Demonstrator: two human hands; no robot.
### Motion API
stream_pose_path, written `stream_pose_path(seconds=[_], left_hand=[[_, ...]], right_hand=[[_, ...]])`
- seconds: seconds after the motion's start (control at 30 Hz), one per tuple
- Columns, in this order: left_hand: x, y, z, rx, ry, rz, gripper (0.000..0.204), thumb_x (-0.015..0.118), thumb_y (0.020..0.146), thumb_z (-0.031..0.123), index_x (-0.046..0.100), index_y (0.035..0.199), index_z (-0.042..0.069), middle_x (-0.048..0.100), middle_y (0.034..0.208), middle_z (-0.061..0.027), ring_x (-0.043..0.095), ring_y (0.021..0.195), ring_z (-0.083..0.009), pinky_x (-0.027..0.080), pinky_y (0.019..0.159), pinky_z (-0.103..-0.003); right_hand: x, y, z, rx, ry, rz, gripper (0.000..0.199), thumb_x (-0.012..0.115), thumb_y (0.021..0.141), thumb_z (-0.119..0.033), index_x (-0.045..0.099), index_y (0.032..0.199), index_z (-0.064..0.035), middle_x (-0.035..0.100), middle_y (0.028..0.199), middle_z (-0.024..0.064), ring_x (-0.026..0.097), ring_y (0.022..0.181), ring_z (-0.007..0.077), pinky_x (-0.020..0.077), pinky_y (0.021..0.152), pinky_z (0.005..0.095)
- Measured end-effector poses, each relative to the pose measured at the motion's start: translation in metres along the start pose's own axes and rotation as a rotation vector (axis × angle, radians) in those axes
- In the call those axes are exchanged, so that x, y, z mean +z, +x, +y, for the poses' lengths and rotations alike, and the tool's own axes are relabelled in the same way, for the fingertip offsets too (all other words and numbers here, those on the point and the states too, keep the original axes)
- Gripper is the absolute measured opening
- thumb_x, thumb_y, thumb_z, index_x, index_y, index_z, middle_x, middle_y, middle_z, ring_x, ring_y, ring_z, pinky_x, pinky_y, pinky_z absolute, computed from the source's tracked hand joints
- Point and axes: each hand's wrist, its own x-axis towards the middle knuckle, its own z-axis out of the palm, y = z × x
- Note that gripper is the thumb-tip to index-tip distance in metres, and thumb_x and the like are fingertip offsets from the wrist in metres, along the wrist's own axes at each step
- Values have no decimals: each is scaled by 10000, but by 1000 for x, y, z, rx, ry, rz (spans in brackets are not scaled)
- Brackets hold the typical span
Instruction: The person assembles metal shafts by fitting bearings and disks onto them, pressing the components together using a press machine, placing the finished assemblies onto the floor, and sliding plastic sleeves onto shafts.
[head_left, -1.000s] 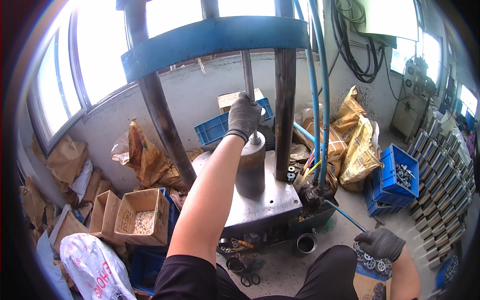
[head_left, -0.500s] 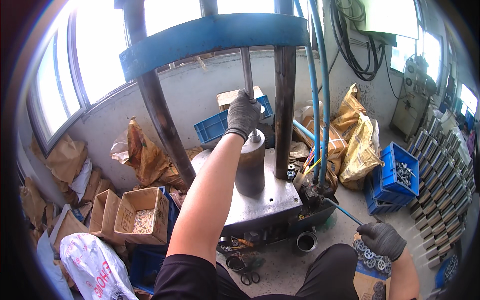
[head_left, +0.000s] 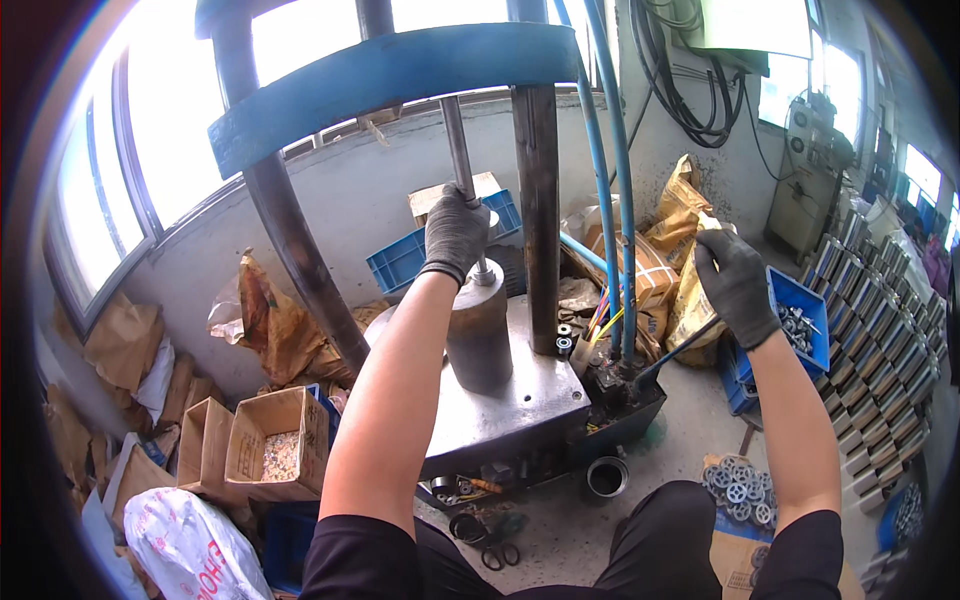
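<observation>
My left hand [head_left: 457, 238], in a dark grey knit glove, is wrapped around the upright metal rod [head_left: 457, 148] of a blue press. Beneath it, the rod's silver lower end [head_left: 485, 270] meets the top of a thick dark metal cylinder [head_left: 480, 335]. This cylinder stands on a steel base plate [head_left: 520, 415]. Part of a round silver collar shows beside my left fingers; the hand hides the rest. Out to the right, my gloved right hand [head_left: 738, 288] is raised and closed on the pump lever [head_left: 682, 348], which tilts upward from its mount.
A blue crossbeam [head_left: 400, 85] on dark columns frames the work. Blue hoses [head_left: 625, 200] run down beside the right column. Cartons [head_left: 275, 445] stand at left. Blue crates [head_left: 800, 325], stacked metal tubes [head_left: 870, 350] and gear-like wheels [head_left: 738, 490] lie at right. A black cup [head_left: 607, 478] sits on the floor.
My right hand has swung the lever upward from low near the wheels. My left hand stays around the rod. The whole view has shifted slightly, placing the press further left.
</observation>
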Motion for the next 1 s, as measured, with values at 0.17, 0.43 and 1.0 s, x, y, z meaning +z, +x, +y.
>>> stream_pose_path(seconds=[0.17, 0.43, 1.0], left_hand=[[2, -2, 3, -6, 36, 21, 200, 660, 946, 157, 626, 1083, 14, 746, 873, -188, 788, 839, -327, 646, 732, -423], [-2, -38, -8, 77, -540, 52, 177, 671, 993, 13, 540, 1109, -7, 620, 870, -92, 660, 704, -174, 557, 538, -330], [-20, -344, -108, -972, -1719, -330, 327, 617, 928, 212, 632, 1203, 36, 705, 1121, -235, 718, 985, -378, 605, 909, -530]], right_hand=[[21, 13, 23, -14, -172, -50, 138, 689, 938, -135, 748, 1013, -35, 754, 958, 196, 723, 890, 394, 582, 832, 462], [16, 6, 17, 65, -237, -106, 143, 668, 946, -168, 735, 956, -42, 741, 925, 211, 721, 891, 398, 580, 822, 488], [-63, -101, -54, 41, -15, -254, 111, 717, 885, -48, 691, 990, -24, 702, 894, 203, 694, 804, 407, 558, 726, 464]])
